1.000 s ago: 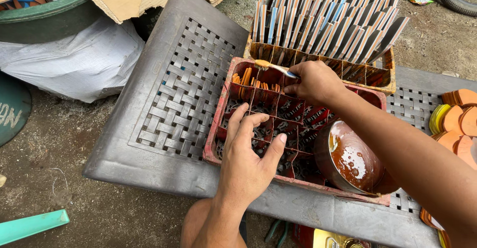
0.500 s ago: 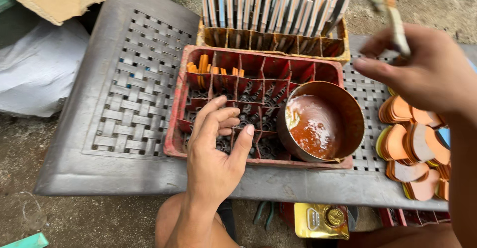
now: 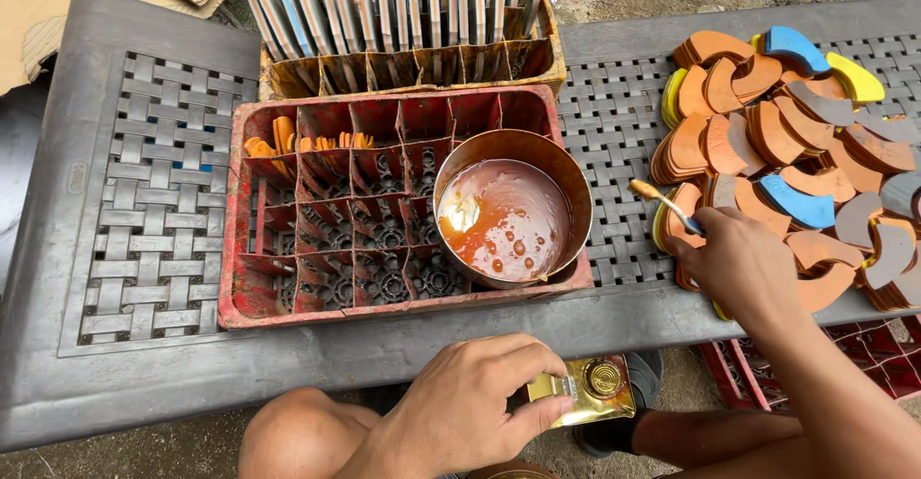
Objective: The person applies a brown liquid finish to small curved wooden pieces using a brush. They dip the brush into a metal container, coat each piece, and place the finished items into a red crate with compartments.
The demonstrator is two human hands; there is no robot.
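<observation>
While my left hand (image 3: 460, 407) pinches the gold tin (image 3: 585, 390) below the desk (image 3: 153, 201) edge, steadying it, my right hand (image 3: 743, 263) grips a small brush (image 3: 664, 203), bristles raised off the curved orange pieces (image 3: 787, 143), beyond the glue bowl (image 3: 513, 209) in its red crate (image 3: 288, 249).

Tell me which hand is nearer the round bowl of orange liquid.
Left. The left hand sits just below the bowl by a gold tin; the right hand is off right at the curved pieces.

Left hand (image 3: 460, 404) on gold tin (image 3: 585, 390), right hand (image 3: 743, 270) holding brush (image 3: 664, 204) by curved pieces (image 3: 796, 143)
</observation>
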